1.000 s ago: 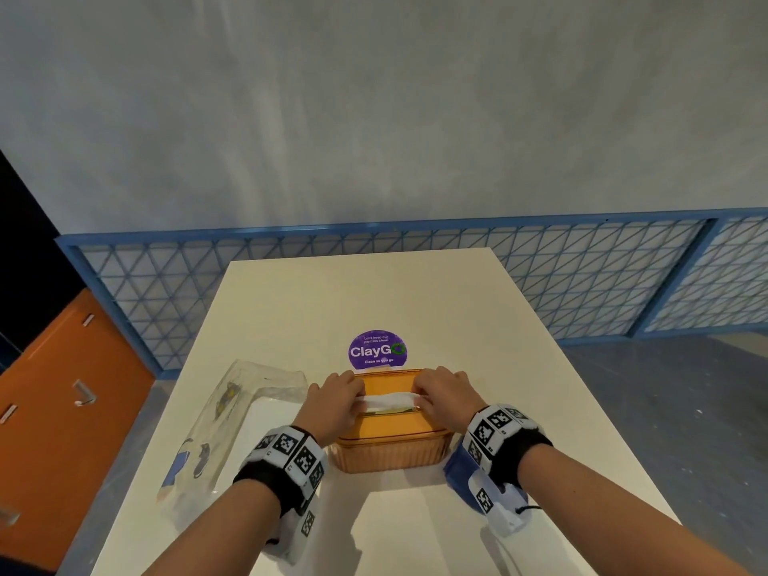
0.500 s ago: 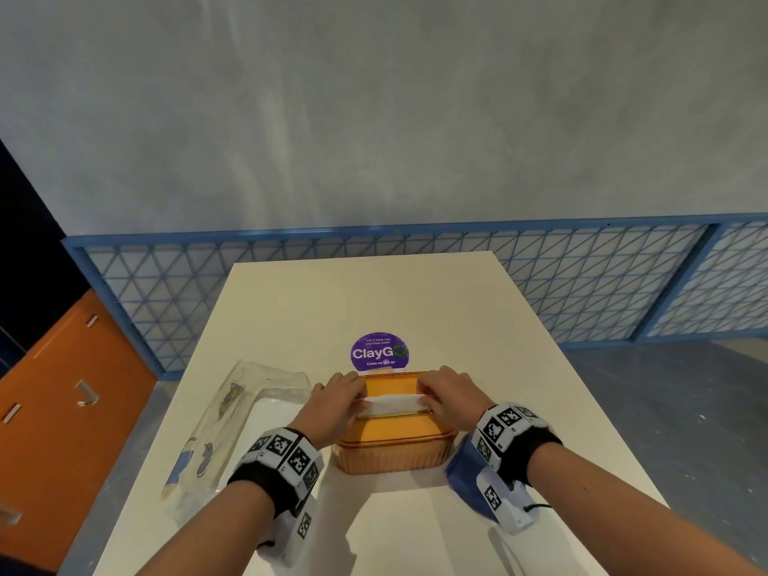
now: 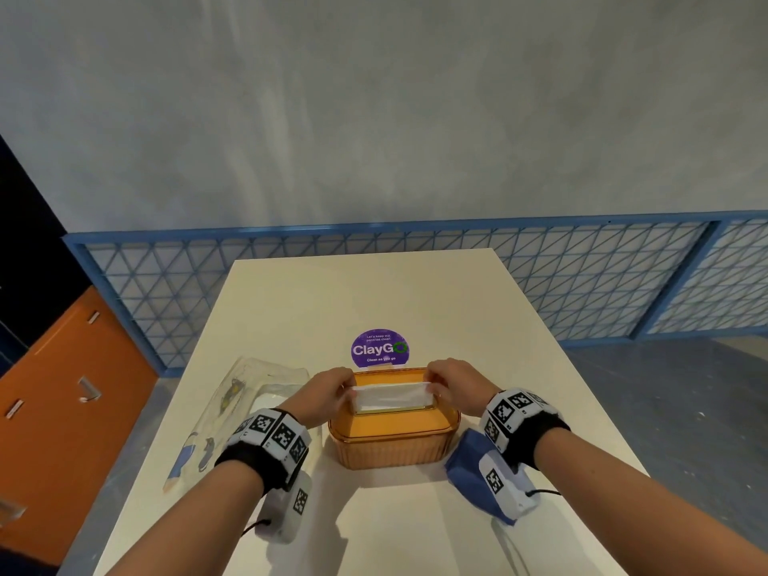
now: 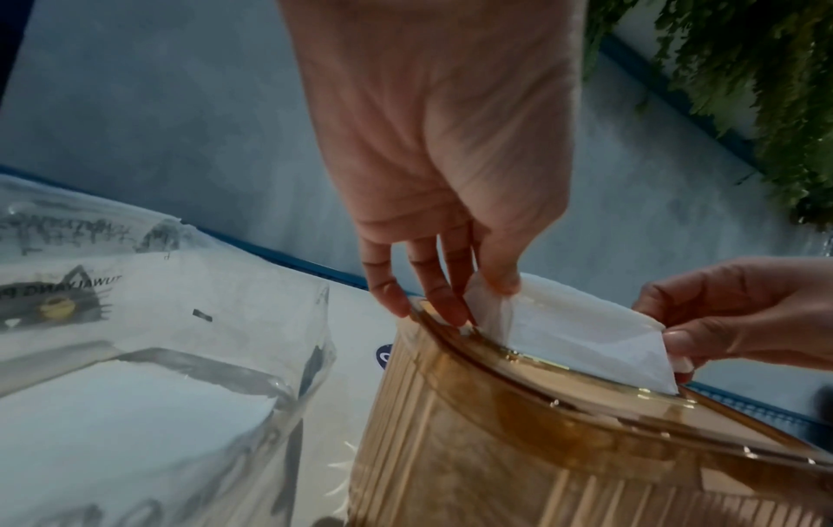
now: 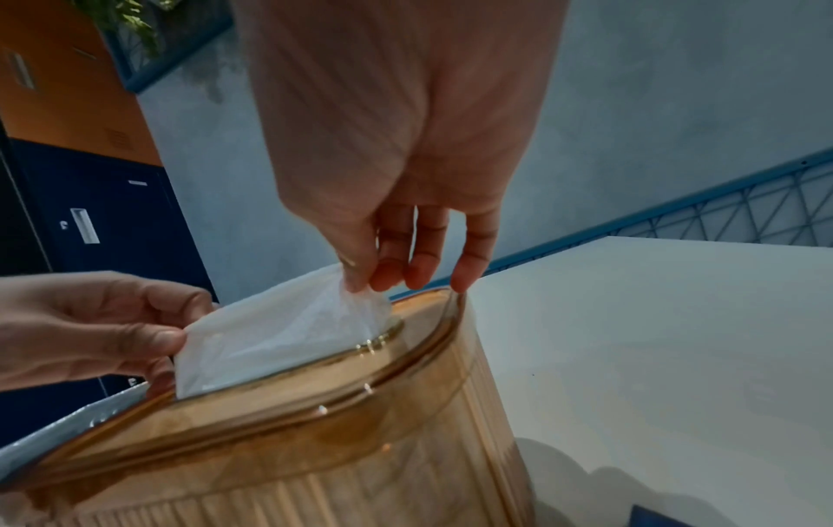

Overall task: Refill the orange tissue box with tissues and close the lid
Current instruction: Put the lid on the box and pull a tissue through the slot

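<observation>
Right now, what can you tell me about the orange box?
The orange tissue box looks like see-through amber plastic with ribbed sides and rounded corners. It stands upright on the white table, lid on. A white tissue pokes from the lid's slot, pinched by the left hand and right hand.

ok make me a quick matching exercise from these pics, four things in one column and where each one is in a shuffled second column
Things:
1. tissue
2. purple sticker
3. clear plastic wrapper
4. lid

Places:
a. flat on the table just beyond the box
b. closed on top of the orange box
c. on the table beside the left hand
d. sticking up through the slot, an end pinched by each hand

Pairs: 1-d, 2-a, 3-c, 4-b
</observation>
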`<state>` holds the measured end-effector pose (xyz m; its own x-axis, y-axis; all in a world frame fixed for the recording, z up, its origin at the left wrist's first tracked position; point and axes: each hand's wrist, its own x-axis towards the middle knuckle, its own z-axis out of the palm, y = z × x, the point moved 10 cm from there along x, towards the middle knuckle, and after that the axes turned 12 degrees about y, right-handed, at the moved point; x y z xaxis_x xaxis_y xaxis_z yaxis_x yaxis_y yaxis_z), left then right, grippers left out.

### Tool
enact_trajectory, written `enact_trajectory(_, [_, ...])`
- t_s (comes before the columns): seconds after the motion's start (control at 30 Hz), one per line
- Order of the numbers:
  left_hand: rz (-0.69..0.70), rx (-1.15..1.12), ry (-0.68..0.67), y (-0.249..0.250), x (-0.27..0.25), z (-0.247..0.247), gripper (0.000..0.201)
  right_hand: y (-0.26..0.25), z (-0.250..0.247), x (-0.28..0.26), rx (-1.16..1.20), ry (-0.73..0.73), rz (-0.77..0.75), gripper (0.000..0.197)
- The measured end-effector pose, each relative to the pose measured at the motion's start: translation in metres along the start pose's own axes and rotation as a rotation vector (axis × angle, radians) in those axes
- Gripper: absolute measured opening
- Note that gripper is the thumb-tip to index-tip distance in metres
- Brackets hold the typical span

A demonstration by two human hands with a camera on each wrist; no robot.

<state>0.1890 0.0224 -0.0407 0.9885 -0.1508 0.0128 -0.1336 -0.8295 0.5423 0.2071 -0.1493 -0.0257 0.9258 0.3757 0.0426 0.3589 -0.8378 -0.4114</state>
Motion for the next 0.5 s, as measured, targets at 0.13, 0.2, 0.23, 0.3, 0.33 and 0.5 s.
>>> enact_trajectory(0.13, [-0.024,-0.011,0.002,-0.005,-0.001,0.001,0.008,0.003,0.004,-0.006,-0.002,-0.024,0.002,0.026])
enact_trajectory(0.2, [-0.023,-0.002,0.006,-0.004,-0.002,0.000,0.015,0.006,0.004,-0.008,-0.015,-0.022,0.019,0.027])
enact_trajectory(0.23, [-0.032,-0.009,0.018,-0.004,-0.002,-0.001,0.017,0.008,0.004,-0.008,-0.009,-0.014,0.031,0.026])
enact_trajectory(0.3, [-0.064,-0.045,0.056,-0.007,-0.003,-0.004,0.012,0.012,0.004,-0.009,0.027,0.006,0.056,0.021])
enact_trajectory(0.33, [-0.087,-0.071,0.070,-0.010,-0.004,-0.004,0.010,0.015,0.003,-0.009,0.062,0.023,0.072,0.016])
enact_trajectory(0.5, [-0.168,-0.218,0.155,-0.016,-0.012,-0.003,0.007,0.026,0.003,-0.014,0.177,0.079,0.172,0.007])
